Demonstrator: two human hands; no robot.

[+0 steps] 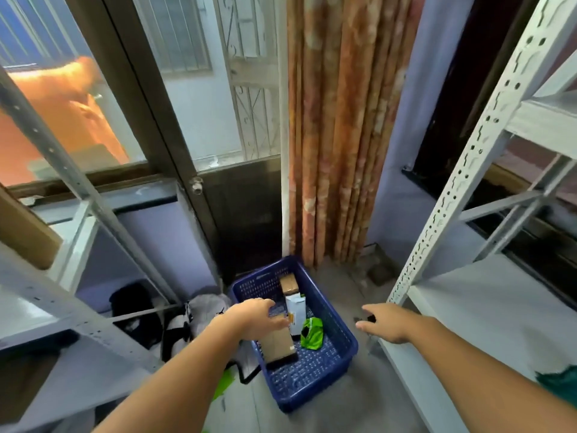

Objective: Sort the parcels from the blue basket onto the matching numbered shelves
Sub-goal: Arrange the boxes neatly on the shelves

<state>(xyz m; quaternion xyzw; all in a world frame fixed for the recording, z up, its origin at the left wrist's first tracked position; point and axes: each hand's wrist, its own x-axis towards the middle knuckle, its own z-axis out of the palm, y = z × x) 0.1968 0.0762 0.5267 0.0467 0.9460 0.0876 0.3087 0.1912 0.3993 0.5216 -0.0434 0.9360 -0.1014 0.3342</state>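
A blue basket [338, 351] stands on the floor between two white metal shelf units. Inside it lie a long brown cardboard parcel [278, 345], a white parcel [296, 312], a smaller brown box [288, 284] at the far end and a green bag [312, 334]. My left hand [254, 318] reaches into the basket, its fingers over the top end of the long brown parcel; whether they grip it is unclear. My right hand [385, 323] hovers beside the basket's right rim, fingers spread and holding nothing.
A white shelf unit [487, 310] stands to the right, another shelf unit [62, 307] to the left with a brown box [25, 232] on it. Black and white bags [175, 320] lie left of the basket. A curtain [337, 135] and a glass door [218, 120] stand behind.
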